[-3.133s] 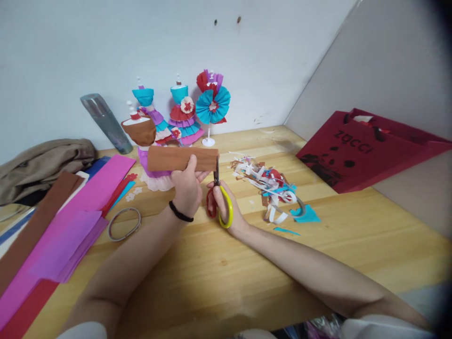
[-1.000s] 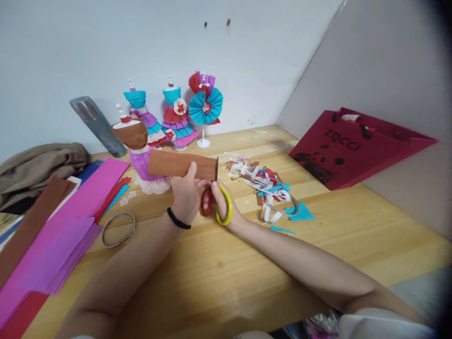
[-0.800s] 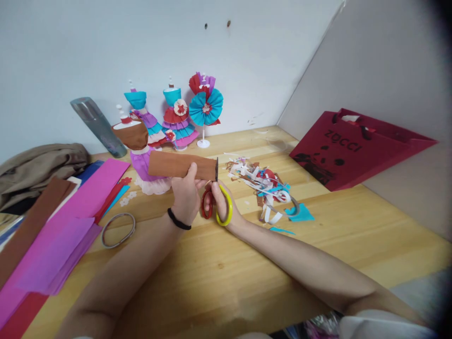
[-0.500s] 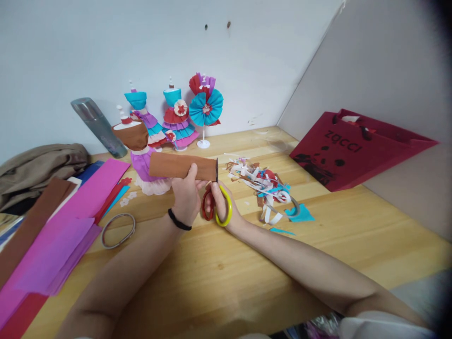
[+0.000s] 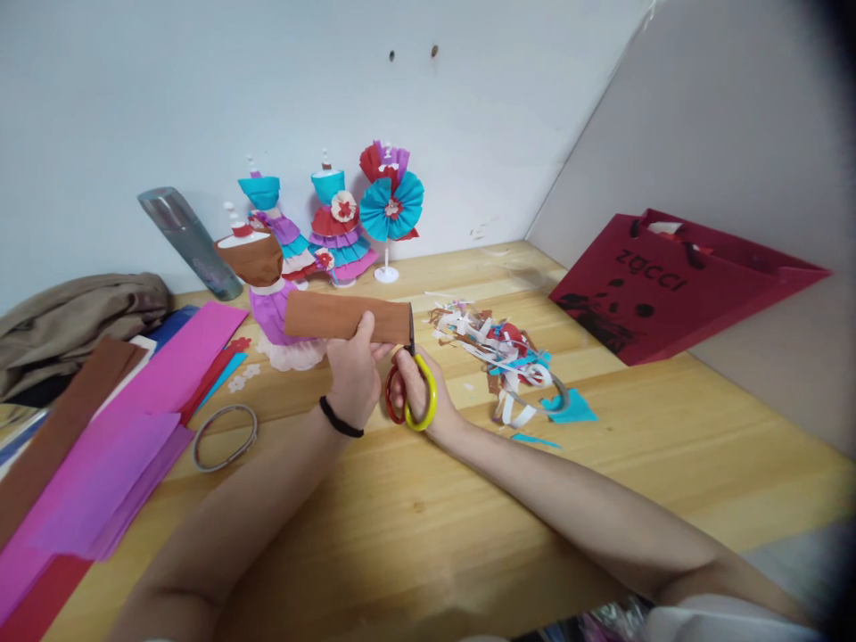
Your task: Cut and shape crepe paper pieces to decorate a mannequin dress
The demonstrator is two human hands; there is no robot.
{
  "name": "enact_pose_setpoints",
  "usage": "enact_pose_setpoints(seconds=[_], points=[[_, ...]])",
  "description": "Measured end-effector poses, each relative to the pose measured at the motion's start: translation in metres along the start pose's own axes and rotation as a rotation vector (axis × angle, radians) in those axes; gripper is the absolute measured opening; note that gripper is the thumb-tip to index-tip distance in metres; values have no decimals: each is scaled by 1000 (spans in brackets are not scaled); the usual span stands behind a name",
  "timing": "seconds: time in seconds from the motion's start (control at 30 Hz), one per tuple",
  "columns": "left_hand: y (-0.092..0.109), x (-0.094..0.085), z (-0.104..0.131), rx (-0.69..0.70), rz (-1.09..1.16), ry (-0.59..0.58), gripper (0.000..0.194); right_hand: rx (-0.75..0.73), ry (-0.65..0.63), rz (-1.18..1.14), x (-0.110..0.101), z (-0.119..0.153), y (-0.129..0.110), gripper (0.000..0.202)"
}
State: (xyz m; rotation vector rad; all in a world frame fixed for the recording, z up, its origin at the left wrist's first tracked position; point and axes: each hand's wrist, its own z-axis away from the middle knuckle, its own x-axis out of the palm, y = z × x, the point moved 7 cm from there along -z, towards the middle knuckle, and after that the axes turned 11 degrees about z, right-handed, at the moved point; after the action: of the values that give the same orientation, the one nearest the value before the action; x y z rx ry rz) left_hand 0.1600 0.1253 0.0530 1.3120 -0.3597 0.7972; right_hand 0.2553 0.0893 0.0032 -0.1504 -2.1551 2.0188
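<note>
My left hand (image 5: 354,374) pinches a brown paper strip (image 5: 334,317) from below, thumb on top, holding it out level above the table. In my right hand (image 5: 418,383) is a pair of scissors (image 5: 432,397) with one red and one yellow handle loop. The dark blades stand upright at the strip's right end, along its edge. Behind the strip's left part stands a small dress form (image 5: 251,259) with a brown paper top, a purple skirt and a pale ruffle, partly hidden by the paper.
More paper-dressed forms (image 5: 341,232) line the wall beside a grey bottle (image 5: 191,241). Coloured paper sheets (image 5: 160,366) and a tape roll (image 5: 226,437) lie left. Paper scraps (image 5: 498,343) are heaped right of my hands, near a red paper bag (image 5: 682,285).
The scissor handles have turned slightly and the two blades now show slightly apart at the strip's end. My left hand and the paper stay almost where they were.
</note>
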Motion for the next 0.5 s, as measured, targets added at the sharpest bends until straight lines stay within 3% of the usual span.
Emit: enact_pose_setpoints(seconds=[0.17,0.3,0.4,0.5], points=[[4,0,0,12,36,13,21,105,6,-35,-1,0,7,57],[18,4,0,79,73,-3,23,136,-111,56,2,-1,11,58],[36,10,4,147,89,-35,27,95,-266,353,3,0,-2,50],[57,18,11,200,117,-96,30,-58,-362,941,0,3,-26,36]])
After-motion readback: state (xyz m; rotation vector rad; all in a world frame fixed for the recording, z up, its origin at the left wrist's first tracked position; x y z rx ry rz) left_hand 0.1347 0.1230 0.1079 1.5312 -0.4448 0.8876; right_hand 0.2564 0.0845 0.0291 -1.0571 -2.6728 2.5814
